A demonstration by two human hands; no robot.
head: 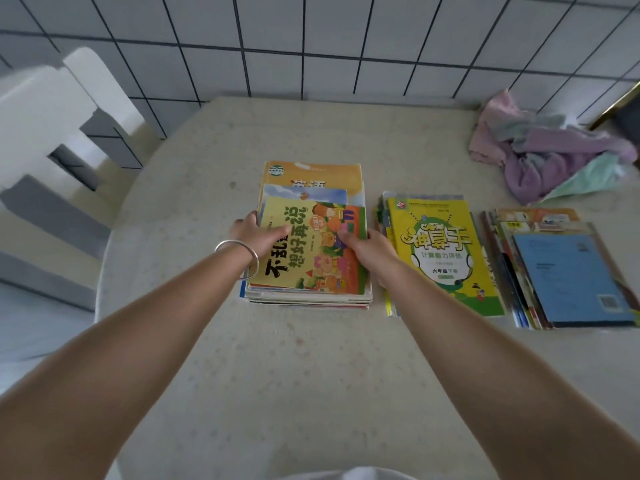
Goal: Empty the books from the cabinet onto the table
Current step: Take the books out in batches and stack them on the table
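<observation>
Both hands (304,244) grip stack's (308,296) edges.

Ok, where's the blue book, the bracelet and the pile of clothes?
blue book (571,278), head view, middle of its cover
bracelet (254,259), head view, outer edge of the ring
pile of clothes (540,157), head view, purple cloth

Both bare forearms reach forward toward twelve o'clock, converging. The left hand (255,233), a thin silver metal bangle (239,257) circling its wrist, has its thumb laid flat pointing toward three o'clock and fingers curled out of sight. The right hand (372,251) mirrors it, thumb pointing toward nine o'clock.
</observation>
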